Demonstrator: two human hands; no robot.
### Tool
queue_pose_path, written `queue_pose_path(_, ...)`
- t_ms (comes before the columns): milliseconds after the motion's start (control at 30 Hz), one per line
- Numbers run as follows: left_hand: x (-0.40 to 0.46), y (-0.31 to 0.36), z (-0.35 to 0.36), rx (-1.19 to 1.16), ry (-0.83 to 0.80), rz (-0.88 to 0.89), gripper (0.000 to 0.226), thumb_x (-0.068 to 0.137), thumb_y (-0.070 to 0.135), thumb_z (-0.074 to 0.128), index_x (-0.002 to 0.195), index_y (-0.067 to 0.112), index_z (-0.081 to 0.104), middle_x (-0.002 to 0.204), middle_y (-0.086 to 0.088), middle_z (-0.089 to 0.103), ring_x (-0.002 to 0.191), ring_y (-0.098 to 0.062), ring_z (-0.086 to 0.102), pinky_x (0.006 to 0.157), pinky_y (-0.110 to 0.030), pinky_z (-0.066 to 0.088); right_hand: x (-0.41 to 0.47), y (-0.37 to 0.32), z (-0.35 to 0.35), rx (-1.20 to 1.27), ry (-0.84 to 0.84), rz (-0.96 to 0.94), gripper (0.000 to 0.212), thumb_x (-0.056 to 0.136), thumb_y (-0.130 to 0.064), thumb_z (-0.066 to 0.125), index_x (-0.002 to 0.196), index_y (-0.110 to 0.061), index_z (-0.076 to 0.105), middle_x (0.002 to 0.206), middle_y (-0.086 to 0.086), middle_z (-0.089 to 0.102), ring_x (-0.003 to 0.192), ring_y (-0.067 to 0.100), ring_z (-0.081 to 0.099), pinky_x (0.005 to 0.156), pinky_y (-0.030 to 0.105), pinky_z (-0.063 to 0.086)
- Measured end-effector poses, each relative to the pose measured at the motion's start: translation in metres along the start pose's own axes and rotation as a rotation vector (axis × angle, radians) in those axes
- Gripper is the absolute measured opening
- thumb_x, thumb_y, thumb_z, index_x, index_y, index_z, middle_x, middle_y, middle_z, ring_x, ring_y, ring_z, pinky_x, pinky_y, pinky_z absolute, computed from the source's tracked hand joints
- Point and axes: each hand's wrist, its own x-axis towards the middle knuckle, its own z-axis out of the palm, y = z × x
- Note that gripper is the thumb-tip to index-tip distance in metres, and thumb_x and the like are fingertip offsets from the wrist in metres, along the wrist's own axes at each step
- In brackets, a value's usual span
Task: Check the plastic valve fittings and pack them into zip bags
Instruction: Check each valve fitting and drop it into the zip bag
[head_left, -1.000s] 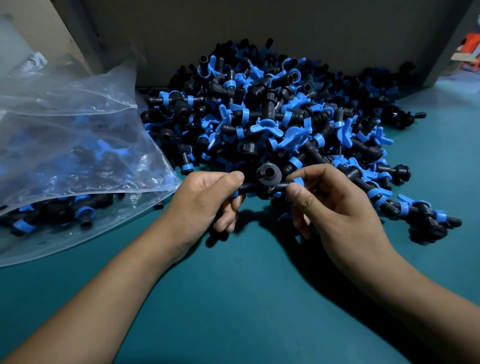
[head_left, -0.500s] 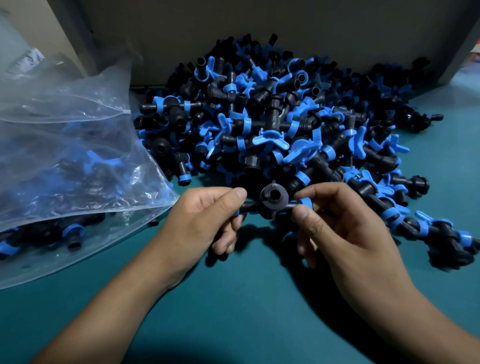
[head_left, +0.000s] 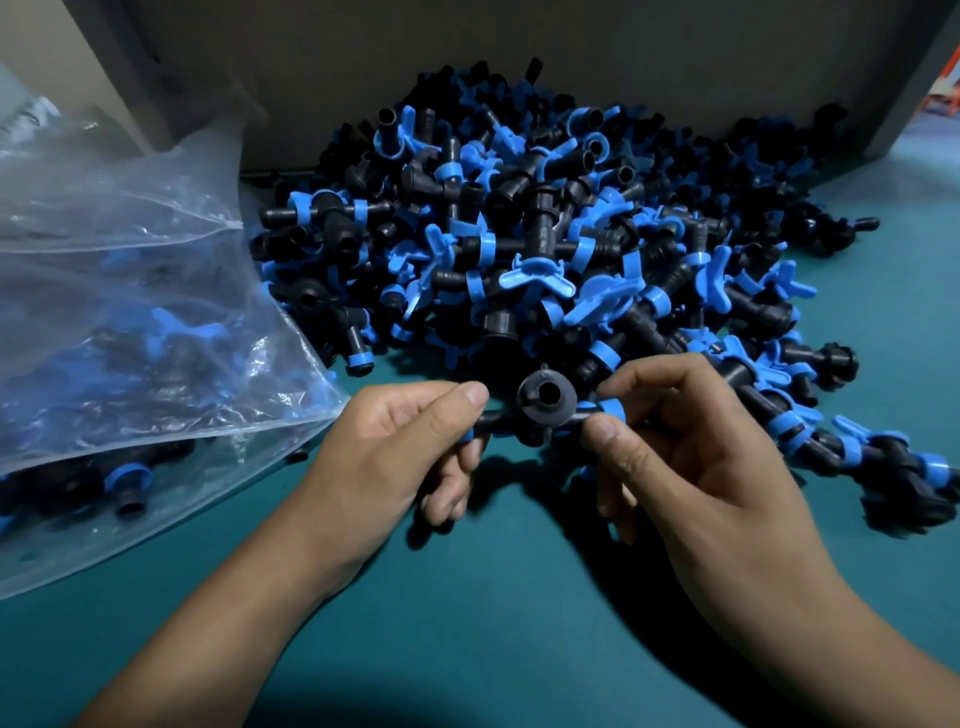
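Observation:
A black valve fitting (head_left: 545, 402) with blue rings is held between both hands just in front of the pile, its round open socket facing me. My left hand (head_left: 400, 447) pinches its left arm between thumb and fingers. My right hand (head_left: 691, 452) pinches its right arm at the blue ring. A big pile of black and blue fittings (head_left: 545, 249) lies behind the hands on the teal table. A clear zip bag (head_left: 130, 322), holding several fittings, lies at the left with its mouth toward the pile.
The teal table top (head_left: 493, 597) stretches toward me under both forearms. A grey wall or box side (head_left: 571, 62) stands right behind the pile. A string of fittings (head_left: 883, 457) trails off to the right of my right hand.
Both hands keep hold of the same fitting. The view has shifted so hands and pile sit lower in the frame; the fitting's socket stays turned toward me.

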Motion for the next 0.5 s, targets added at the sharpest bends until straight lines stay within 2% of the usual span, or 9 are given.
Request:
queue_pose_path(167, -0.0009, 0.0020, 0.0014, -0.015, 0.002, 0.007, 0.043, 0.091, 0.050, 0.061, 0.064, 0.017, 0.064, 0.041, -0.008, 0.048, 0.044, -0.025, 0.049, 0.053, -0.031, 0.045, -0.0009, -0.0025, 0.0001, 0.020, -0.001, 0.016, 0.022, 0.085, -0.038, 0.071, 0.102, -0.025, 0.065, 0.081, 0.004, 0.062, 0.057, 0.020, 0.062, 0.046, 0.034, 0.049)
queue_pose_path(267, -0.0021, 0.0037, 0.0015, -0.015, 0.002, -0.003, 0.043, 0.090, 0.051, 0.061, 0.064, 0.017, 0.066, 0.042, -0.009, 0.049, 0.044, -0.025, 0.049, 0.055, -0.037, 0.041, -0.0018, -0.0033, -0.0010, -0.016, -0.018, 0.027, 0.024, 0.088, -0.039, 0.070, 0.107, -0.024, 0.071, 0.071, 0.008, 0.065, 0.056, 0.022, 0.060, 0.048, 0.036, 0.049)
queue_pose_path(367, -0.0030, 0.0057, 0.0021, -0.022, 0.005, -0.013, 0.044, 0.089, 0.053, 0.062, 0.065, 0.016, 0.067, 0.043, -0.011, 0.050, 0.045, -0.026, 0.048, 0.057, -0.042, 0.037, -0.0024, -0.0042, -0.0022, -0.036, -0.022, 0.047, 0.023, 0.089, -0.041, 0.069, 0.108, -0.028, 0.074, 0.064, 0.007, 0.064, 0.053, 0.020, 0.057, 0.049, 0.033, 0.048)
queue_pose_path(500, -0.0038, 0.0085, 0.0025, -0.034, 0.005, -0.018, 0.044, 0.089, 0.054, 0.062, 0.065, 0.017, 0.068, 0.044, -0.012, 0.052, 0.045, -0.026, 0.048, 0.059, -0.045, 0.035, -0.0023, -0.0050, -0.0021, -0.023, -0.025, 0.058, 0.024, 0.088, -0.041, 0.069, 0.105, -0.025, 0.074, 0.064, 0.006, 0.064, 0.053, 0.016, 0.058, 0.049, 0.029, 0.048)
